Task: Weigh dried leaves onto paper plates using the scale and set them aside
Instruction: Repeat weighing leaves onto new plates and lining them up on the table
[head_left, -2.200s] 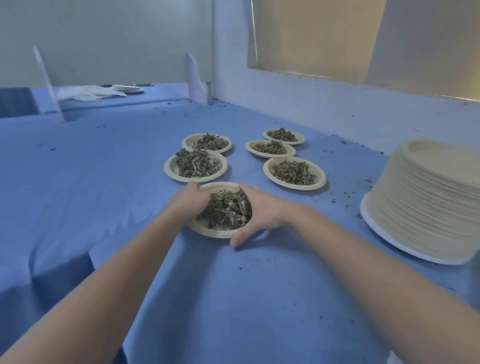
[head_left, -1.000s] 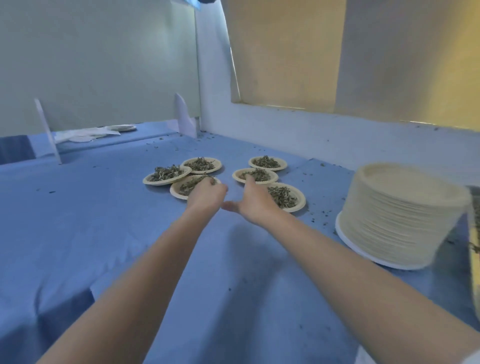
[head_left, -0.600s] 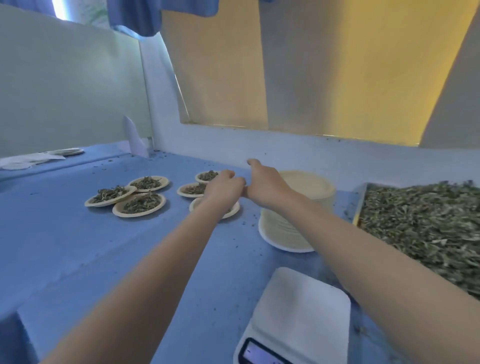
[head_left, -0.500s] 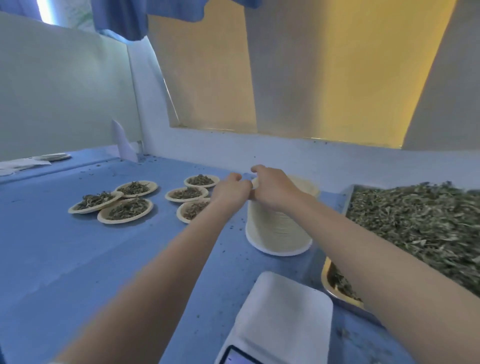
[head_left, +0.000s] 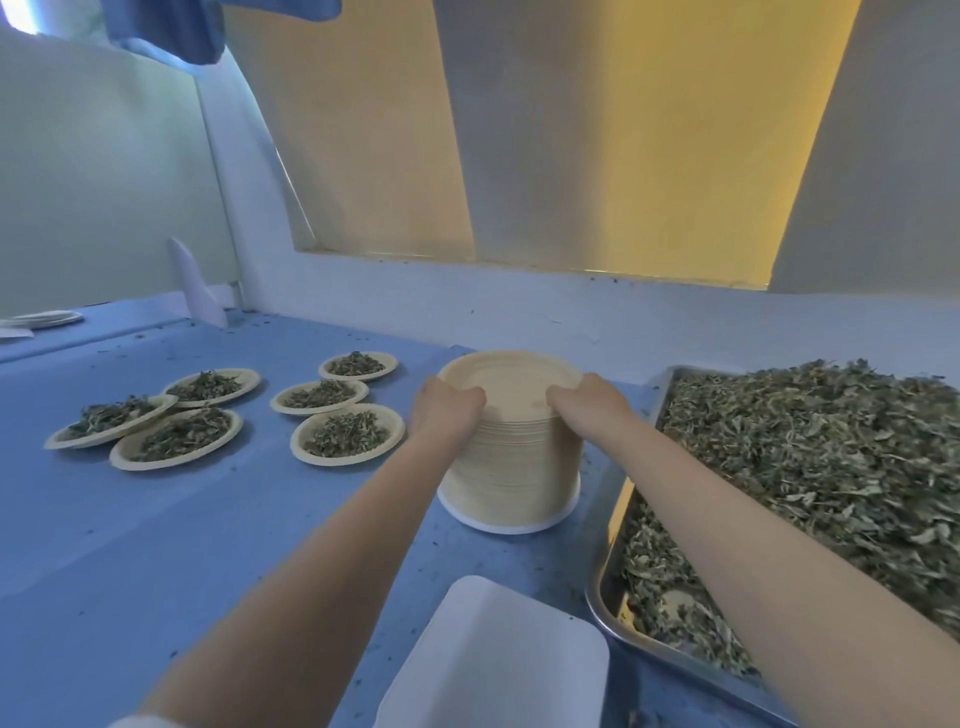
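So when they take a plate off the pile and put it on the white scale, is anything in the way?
Nothing visible is. Both the left hand and right hand already grip the top of the plate stack. Between the stack and the scale lies only bare blue table with leaf crumbs. The tray of leaves sits off to the right.

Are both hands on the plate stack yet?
Touching. The head view shows the left hand and right hand curled over opposite rims of the plate stack, no gap visible.

Plate stack left of leaf tray
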